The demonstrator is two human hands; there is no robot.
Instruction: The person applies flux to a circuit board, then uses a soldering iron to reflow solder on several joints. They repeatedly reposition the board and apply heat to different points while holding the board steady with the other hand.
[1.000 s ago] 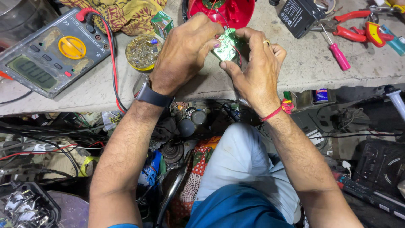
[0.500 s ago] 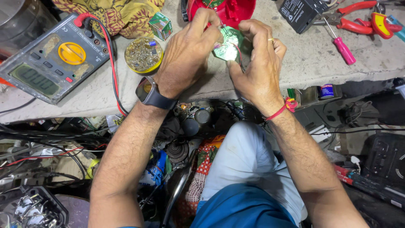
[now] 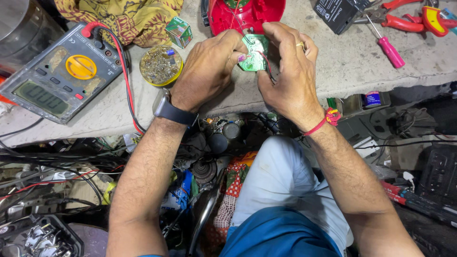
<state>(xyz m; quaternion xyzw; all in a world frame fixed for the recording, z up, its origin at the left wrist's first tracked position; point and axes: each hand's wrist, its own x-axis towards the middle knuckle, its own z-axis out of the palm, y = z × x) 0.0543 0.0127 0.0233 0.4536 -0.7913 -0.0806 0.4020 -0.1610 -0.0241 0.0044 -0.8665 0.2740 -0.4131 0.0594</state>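
Above the desk [image 3: 333,71] edge, my left hand [image 3: 209,71] and right hand [image 3: 290,71] now pinch the green circuit board [image 3: 254,53] lower, nearer me than before.

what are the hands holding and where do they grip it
Both hands hold a small green circuit board between them: the left hand pinches its left edge, the right hand its right edge, above the grey workbench.

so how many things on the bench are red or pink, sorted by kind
red plastic housing: 1
red-handled pliers: 1
pink-handled screwdriver: 1
red probe lead on the multimeter: 1
total: 4
The green circuit board held by the left hand and right hand is not counted.
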